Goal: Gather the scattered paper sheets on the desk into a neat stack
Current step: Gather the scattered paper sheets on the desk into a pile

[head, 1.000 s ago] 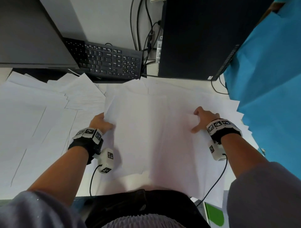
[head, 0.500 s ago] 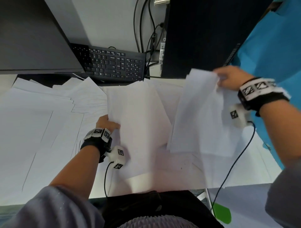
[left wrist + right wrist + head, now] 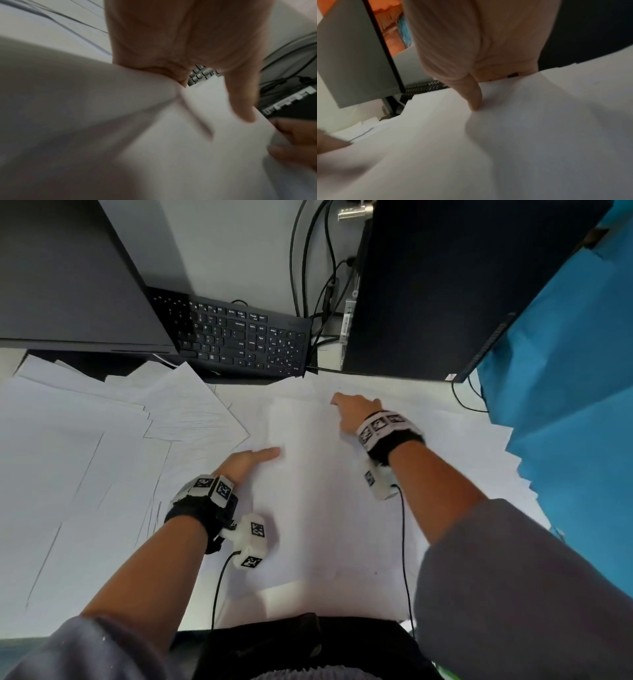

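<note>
The surface (image 3: 287, 594) is white and almost wholly covered by loose paper sheets (image 3: 68, 474), which spread far to the left of the keyboard (image 3: 239, 340) and fan out in overlapping layers just in front of it. A dark monitor (image 3: 68, 275) stands left of the keyboard, partly over it, and a black computer tower (image 3: 445, 285) stands right of it, with cables (image 3: 308, 268) hanging between the two. A blue cloth (image 3: 565, 422) lies beyond the tower, on the side away from the keyboard.

Directly in front of the keyboard lies a gathered pile of sheets (image 3: 308, 491), its edges roughly but not exactly aligned, resting on other sheets beneath. More sheet corners stick out in a ragged row (image 3: 520, 467) on the tower side of this pile.

The right hand (image 3: 352, 414) rests on the pile's far part, nearest the keyboard; in the right wrist view its thumb presses down on the top sheet (image 3: 522, 135), while the fingers are hidden, so whether that grip holds paper cannot be told. The left hand (image 3: 246, 463) lies at the pile's left edge, thumb stretched flat along the paper; in the left wrist view its other fingers go under a lifted sheet (image 3: 85, 108), though blur hides how tightly that grip closes.
</note>
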### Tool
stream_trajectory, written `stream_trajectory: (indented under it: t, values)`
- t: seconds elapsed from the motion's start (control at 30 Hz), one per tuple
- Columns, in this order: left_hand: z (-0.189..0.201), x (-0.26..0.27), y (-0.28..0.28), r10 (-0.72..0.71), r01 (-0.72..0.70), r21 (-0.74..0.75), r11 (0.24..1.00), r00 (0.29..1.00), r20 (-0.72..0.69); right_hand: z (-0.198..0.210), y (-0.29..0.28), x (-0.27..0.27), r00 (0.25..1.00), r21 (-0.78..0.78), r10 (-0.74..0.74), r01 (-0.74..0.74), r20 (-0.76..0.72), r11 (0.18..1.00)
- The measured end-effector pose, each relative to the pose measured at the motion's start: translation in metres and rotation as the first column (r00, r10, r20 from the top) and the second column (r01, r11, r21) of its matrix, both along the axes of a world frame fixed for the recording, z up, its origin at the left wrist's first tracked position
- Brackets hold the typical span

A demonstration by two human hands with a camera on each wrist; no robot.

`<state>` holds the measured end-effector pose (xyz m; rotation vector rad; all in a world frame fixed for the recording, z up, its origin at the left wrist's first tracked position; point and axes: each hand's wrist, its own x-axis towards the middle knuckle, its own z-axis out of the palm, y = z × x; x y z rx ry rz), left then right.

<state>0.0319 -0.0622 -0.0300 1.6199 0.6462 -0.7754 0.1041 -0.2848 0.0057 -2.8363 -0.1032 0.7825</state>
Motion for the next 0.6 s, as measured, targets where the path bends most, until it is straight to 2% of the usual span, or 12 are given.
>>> stream_trajectory:
  t: [0.1, 0.17, 0.27, 0.43, 0.6]
  values:
    - [-0.013, 0.008, 0.001, -0.121, 0.105, 0.202, 0.974, 0.990, 0.067, -0.013, 0.020, 0.001, 0.998, 0.066, 0.033, -0.036, 0.052, 0.997]
    - [-0.019, 0.012, 0.000, -0.131, 0.098, 0.261, 0.960, 0.985, 0.112, -0.020, 0.022, 0.004, 0.994, 0.132, 0.020, -0.035, 0.112, 0.991]
    - [-0.016, 0.018, 0.004, -0.103, 0.046, 0.302, 0.952, 0.979, 0.175, -0.031, -0.007, 0.017, 0.983, 0.184, -0.091, 0.061, 0.162, 0.981]
    - [-0.011, 0.026, 0.022, -0.011, -0.067, 0.390, 0.918, 0.981, 0.194, -0.038, -0.090, 0.033, 0.966, -0.063, -0.258, 0.259, 0.032, 0.964]
    - [-0.011, 0.028, 0.027, 0.033, -0.101, 0.365, 0.925, 0.982, 0.188, -0.044, -0.113, 0.035, 0.981, -0.199, -0.194, 0.187, -0.016, 0.962]
